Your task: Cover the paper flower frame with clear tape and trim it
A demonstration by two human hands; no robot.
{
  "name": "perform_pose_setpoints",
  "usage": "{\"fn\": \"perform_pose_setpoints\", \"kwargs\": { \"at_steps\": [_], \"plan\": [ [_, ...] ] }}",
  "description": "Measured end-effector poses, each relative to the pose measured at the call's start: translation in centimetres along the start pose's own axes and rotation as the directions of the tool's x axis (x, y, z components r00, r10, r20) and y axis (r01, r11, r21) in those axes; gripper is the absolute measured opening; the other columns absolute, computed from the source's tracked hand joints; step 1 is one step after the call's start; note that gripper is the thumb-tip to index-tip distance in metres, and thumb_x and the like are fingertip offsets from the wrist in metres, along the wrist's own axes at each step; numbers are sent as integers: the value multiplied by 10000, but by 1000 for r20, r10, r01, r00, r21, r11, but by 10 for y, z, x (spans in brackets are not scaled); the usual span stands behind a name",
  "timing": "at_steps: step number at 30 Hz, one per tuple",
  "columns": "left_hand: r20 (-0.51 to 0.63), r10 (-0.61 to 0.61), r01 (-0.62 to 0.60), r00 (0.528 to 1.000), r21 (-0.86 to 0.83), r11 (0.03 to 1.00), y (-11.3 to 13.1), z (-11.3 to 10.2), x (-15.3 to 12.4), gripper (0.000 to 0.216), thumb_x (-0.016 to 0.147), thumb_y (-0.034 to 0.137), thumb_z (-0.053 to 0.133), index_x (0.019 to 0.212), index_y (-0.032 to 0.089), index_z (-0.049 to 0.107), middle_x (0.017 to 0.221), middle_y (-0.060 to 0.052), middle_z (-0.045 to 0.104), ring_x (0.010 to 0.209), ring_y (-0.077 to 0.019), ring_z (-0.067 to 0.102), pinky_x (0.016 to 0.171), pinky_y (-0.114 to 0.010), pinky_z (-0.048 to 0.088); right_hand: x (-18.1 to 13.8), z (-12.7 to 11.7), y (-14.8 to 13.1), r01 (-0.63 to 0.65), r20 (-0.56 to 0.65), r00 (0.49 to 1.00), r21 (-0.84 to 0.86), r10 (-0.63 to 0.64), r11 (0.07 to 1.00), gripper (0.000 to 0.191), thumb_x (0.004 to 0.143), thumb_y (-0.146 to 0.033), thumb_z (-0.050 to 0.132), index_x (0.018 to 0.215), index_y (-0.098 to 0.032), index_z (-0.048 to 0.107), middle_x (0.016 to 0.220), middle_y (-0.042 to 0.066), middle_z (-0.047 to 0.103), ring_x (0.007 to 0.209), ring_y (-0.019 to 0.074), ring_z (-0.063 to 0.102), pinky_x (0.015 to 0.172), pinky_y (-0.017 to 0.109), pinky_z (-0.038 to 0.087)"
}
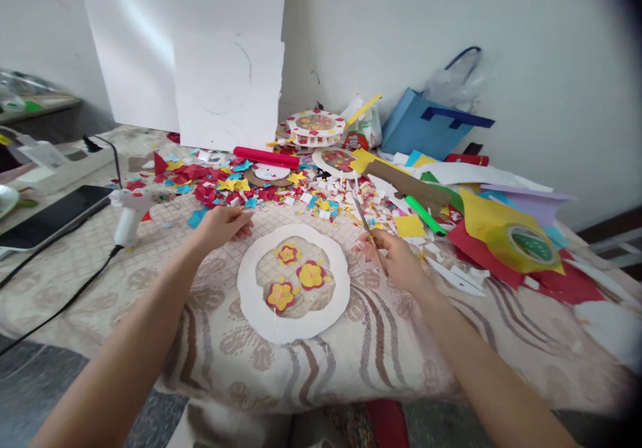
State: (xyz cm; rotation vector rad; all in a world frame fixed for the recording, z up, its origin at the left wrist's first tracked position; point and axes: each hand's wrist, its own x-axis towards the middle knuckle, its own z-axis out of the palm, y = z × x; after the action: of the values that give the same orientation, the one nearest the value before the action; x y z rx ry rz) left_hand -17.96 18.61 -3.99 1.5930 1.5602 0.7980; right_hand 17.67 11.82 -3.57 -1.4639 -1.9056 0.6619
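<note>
A white scalloped ring [245, 291] with a clear middle lies flat on the cloth in front of me. Inside it are three flowers, yellow on red, such as the front one [280, 296]. My left hand [225, 226] is just beyond the ring's upper left edge, fingers curled together; anything between them is hidden. To the right of the ring, my right hand [394, 254] grips slim pointed metal tweezers [364, 219], tip aimed away from me at the paper scraps. Neither hand visibly touches the ring.
A white glue gun [129, 215] stands at left, its cord trailing over the edge, near a phone [55, 217]. Colored paper scraps [215, 184] spread across the back. A round decorated model [315, 128], green cutter [425, 215], tape roll [531, 244] and blue bag [424, 124] lie beyond.
</note>
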Motion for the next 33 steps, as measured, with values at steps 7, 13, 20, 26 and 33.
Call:
{"fn": "perform_pose_setpoints", "kwargs": {
  "at_steps": [7, 13, 20, 26, 33],
  "plan": [
    [99, -18, 23, 995, -48, 999, 9, 5, -8, 427, 668, 591, 606, 669, 165, 616, 673, -63, 706, 577, -160, 636, 522, -245, 475, -2, 10, -2, 22, 67, 997, 19, -24, 1000, 269, 854, -413, 527, 978, -189, 608, 944, 59, 683, 836, 212, 633, 737, 312, 489],
    [172, -40, 62, 984, -126, 990, 12, 4, -11, 435, 653, 585, 648, 738, 159, 641, 719, -66, 722, 617, -175, 656, 576, -273, 507, -2, 17, -3, 13, 148, 989, 46, -20, 999, 249, 858, -417, 532, 955, -200, 605, 1007, 61, 681, 895, 218, 635, 785, 327, 492],
    [293, 14, 35, 956, -161, 986, 8, 7, -11, 403, 630, 478, 730, 868, 161, 657, 820, -68, 724, 671, -168, 662, 582, -254, 501, -2, 19, -1, 9, 140, 990, 60, -17, 998, 283, 857, -448, 539, 960, -193, 606, 1032, 66, 673, 936, 218, 629, 817, 343, 497],
    [297, 43, 2, 954, -149, 989, 3, 10, -7, 351, 691, 464, 678, 855, 155, 651, 850, -84, 724, 663, -148, 649, 567, -236, 488, -2, 21, 2, -24, 142, 990, 113, 8, 993, 313, 849, -471, 547, 991, -196, 598, 1047, 68, 663, 929, 217, 629, 822, 353, 506],
    [298, 32, -37, 954, 10, 999, -1, 0, -8, 330, 678, 499, 670, 667, 170, 652, 628, -47, 677, 499, -119, 572, 477, -218, 455, -1, 20, 1, -36, 125, 992, 87, 25, 996, 324, 843, -477, 545, 988, -193, 606, 1021, 69, 668, 903, 215, 632, 827, 360, 496]
  ]
}}
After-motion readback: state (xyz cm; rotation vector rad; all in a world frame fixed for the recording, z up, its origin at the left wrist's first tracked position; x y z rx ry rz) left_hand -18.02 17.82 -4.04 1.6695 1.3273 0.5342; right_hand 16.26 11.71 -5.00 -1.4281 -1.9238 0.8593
